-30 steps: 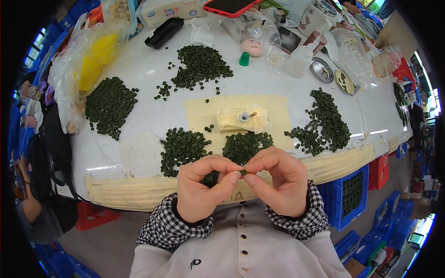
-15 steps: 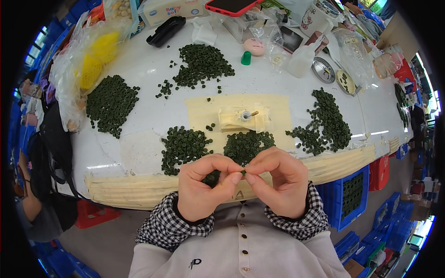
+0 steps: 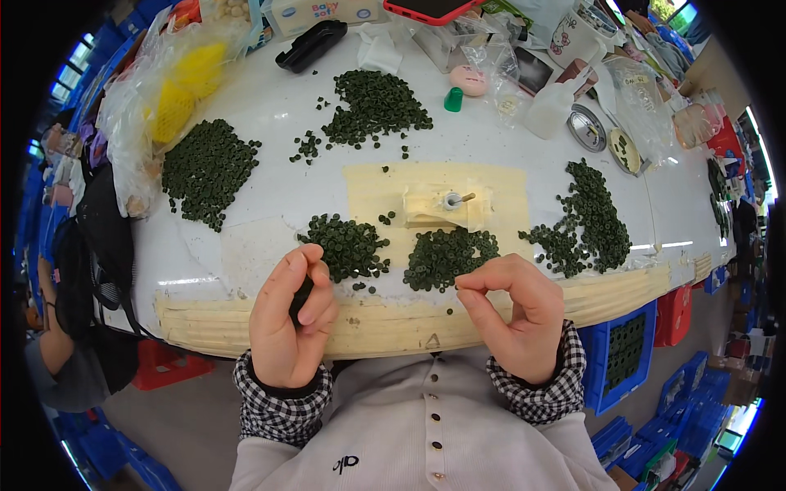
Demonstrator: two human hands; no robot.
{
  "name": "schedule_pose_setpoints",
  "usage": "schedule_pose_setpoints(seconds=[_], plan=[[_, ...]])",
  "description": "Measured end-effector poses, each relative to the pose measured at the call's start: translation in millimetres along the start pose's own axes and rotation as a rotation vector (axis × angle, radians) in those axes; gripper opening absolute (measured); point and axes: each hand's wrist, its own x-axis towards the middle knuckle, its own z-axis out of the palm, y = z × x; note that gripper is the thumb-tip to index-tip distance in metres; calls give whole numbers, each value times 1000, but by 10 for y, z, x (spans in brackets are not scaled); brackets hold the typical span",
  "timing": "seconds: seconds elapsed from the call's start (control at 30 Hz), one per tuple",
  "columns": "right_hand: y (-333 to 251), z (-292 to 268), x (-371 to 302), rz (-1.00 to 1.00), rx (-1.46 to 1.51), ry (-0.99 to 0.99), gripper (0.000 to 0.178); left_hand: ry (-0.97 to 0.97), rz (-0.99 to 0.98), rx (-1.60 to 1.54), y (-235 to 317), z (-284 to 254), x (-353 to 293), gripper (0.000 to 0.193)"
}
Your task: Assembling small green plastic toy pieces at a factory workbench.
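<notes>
My left hand [image 3: 291, 319] has moved over the table's near edge, fingers curled round a clump of small dark green rings [image 3: 300, 303] in the palm. The fingers partly hide the clump. My right hand [image 3: 520, 319] is closed in a pinch at the near side of a pile of dark green rings [image 3: 450, 255]; whatever sits between its fingertips is too small to make out. A single ring [image 3: 449, 311] shows between the hands, by the taped table edge. Beyond my left hand lies another pile of rings [image 3: 350, 245].
More ring piles lie far left [image 3: 211, 170], at the back [image 3: 377, 106] and right [image 3: 598, 217]. A taped-down fixture with a pin [image 3: 454, 200] stands mid-table. A green thimble-like cap [image 3: 453, 100] and a black case [image 3: 313, 46] are behind. A blue crate [image 3: 626, 360] stands below right.
My hands, which were together at the fingertips, have parted. The left went left with the clump of rings, the right slightly right toward the middle pile. The view has shifted a little.
</notes>
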Motion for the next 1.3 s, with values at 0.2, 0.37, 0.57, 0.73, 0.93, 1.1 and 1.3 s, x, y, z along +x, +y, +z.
schedule_pose_setpoints(seconds=[0.2,0.37,0.57,0.73,0.93,1.1,1.3], plan=[[78,-159,-24,-83,-355,-321,13,-76,-126,-161,-10,-27,8,27],[77,-57,-24,-188,-515,-389,14,-148,-169,-97,-130,45,-11,25],[122,-4,-12,-247,-544,-272,14,-186,-214,35,-218,120,-46,27],[152,-62,-30,-246,-482,-136,19,-156,-225,83,-226,212,-26,32],[139,-88,-63,-157,-451,-56,17,-230,-233,57,-251,112,-13,25],[165,-93,-32,-169,-441,-50,18,-289,-278,40,-285,74,-18,18],[139,-112,34,-228,-485,-42,18,-275,-257,55,-348,98,-24,15]])
